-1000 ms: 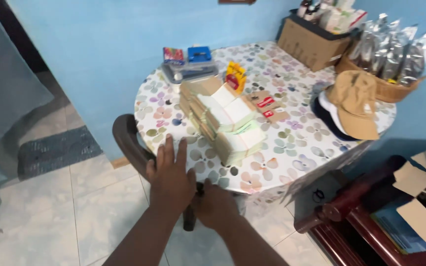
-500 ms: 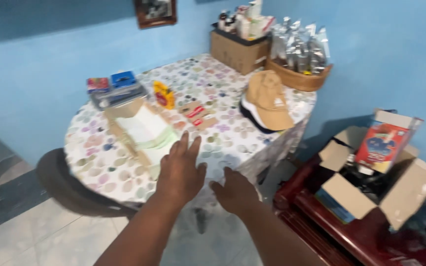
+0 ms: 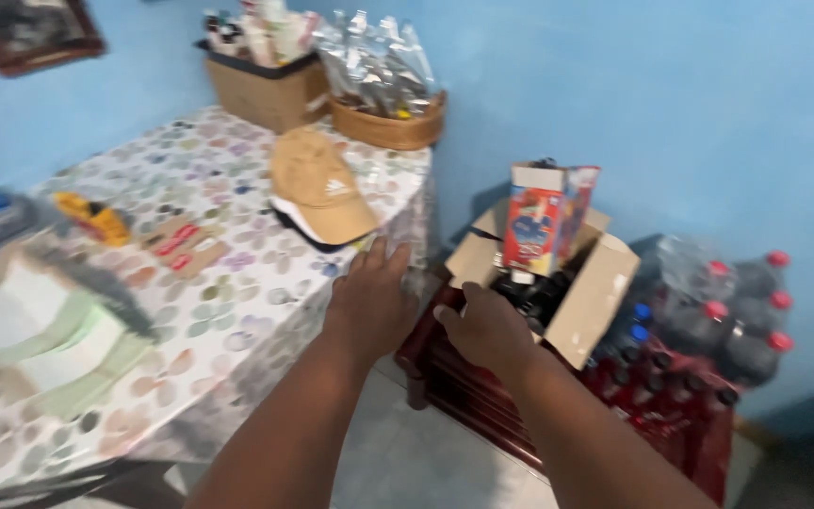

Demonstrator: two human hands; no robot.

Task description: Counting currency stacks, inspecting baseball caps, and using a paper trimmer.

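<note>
Right hand point(image 3: 487, 330) reaching flat-palmed toward the open cardboard box point(image 3: 586, 283), left hand point(image 3: 369, 302) beside it, both holding nothing.

I see my right hand just short of the box's near flap, fingers loosely spread, while my left hand hovers with fingers stretched wide over the corner of the flowered surface point(image 3: 237, 245), close to the tan cap point(image 3: 317, 184). The box sits on a dark red wooden stand point(image 3: 454, 377), right of the surface, with a colourful carton point(image 3: 544, 221) standing upright in it and shrink-wrapped bottles point(image 3: 718, 311) beyond. To do this well, I judge I should take the box low by its walls rather than its loose flaps, keeping the tall carton from tipping.
</note>
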